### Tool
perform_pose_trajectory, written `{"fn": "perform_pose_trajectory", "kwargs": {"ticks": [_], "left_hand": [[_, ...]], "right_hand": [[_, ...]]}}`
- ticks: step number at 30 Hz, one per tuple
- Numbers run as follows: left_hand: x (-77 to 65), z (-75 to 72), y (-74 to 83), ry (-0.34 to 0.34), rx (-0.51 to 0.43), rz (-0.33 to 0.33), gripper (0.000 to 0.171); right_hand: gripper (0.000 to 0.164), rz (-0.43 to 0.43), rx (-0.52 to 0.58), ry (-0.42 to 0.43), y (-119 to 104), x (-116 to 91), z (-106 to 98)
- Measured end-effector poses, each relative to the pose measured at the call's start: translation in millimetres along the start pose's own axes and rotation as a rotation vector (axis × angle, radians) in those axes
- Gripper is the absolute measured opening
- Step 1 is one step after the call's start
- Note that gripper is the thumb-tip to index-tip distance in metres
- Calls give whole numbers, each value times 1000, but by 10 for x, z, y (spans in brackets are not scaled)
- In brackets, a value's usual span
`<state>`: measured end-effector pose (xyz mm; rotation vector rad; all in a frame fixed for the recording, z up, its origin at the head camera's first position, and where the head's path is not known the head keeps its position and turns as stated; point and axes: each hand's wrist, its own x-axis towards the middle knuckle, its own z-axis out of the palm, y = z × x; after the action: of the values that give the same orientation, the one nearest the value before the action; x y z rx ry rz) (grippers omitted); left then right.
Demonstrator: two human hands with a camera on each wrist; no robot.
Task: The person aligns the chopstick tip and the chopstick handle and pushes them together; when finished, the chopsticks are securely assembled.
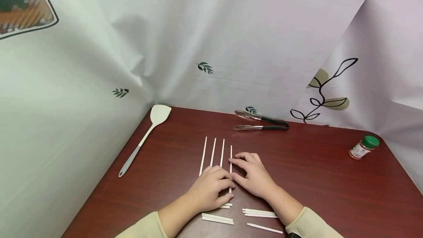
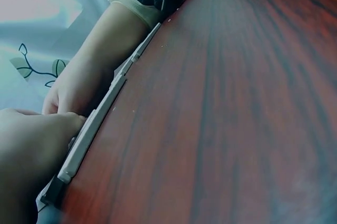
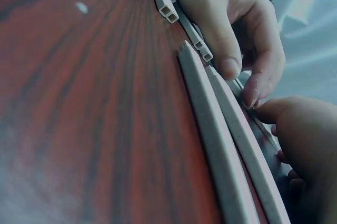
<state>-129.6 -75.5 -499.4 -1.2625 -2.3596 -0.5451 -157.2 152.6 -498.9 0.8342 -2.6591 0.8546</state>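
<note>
Both hands meet over one slim white stick (image 1: 231, 152) near the middle of the desk (image 1: 314, 164). The left hand (image 1: 211, 189) reaches in from the left, its bent, spread fingertips at the stick's lower half; the right hand (image 1: 254, 176) comes from the other side, index finger and thumb apart, their tips touching it higher up. Neither hand is clamped on it — the fingers look relaxed.

To the left of this stick lie three parallel sticks (image 1: 203, 155), their lower parts hidden behind the left hand. Nearer the person, a pair of sticks (image 1: 217, 218) lies crosswise, with another pair (image 1: 228, 205) partly under the left hand. A small bundle (image 1: 260, 213) and a single stick (image 1: 265, 228) sit by the right forearm. The right wrist view shows square, hollow ends on some.

Along the left edge rests a white spatula (image 1: 145, 137) with a grey handle; black-handled tongs (image 1: 272, 127) lie at the back, and a green-lidded shaker jar (image 1: 361, 150) is at far right.
</note>
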Motion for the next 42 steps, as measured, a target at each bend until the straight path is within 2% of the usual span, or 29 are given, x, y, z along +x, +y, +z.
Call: {"fn": "perform_pose_trajectory", "kwargs": {"ticks": [8, 20, 26, 34, 39, 42], "left_hand": [[-19, -9, -11, 50, 13, 11, 17], [-23, -21, -25, 28, 20, -18, 18], [-39, -16, -18, 39, 16, -28, 17], [-18, -30, 33, 30, -10, -20, 18], [-30, -42, 61, 31, -15, -13, 17], [-55, -41, 78, 44, -23, 6, 15]], "right_hand": [[44, 1, 0, -7, -35, 14, 1], [51, 10, -69, -93, -61, 10, -14], [47, 17, 22, -48, -25, -29, -19], [30, -6, 123, -19, 37, -224, -127], [24, -21, 143, 24, 29, -365, -135], [22, -62, 143, 65, 6, -457, -137]]}}
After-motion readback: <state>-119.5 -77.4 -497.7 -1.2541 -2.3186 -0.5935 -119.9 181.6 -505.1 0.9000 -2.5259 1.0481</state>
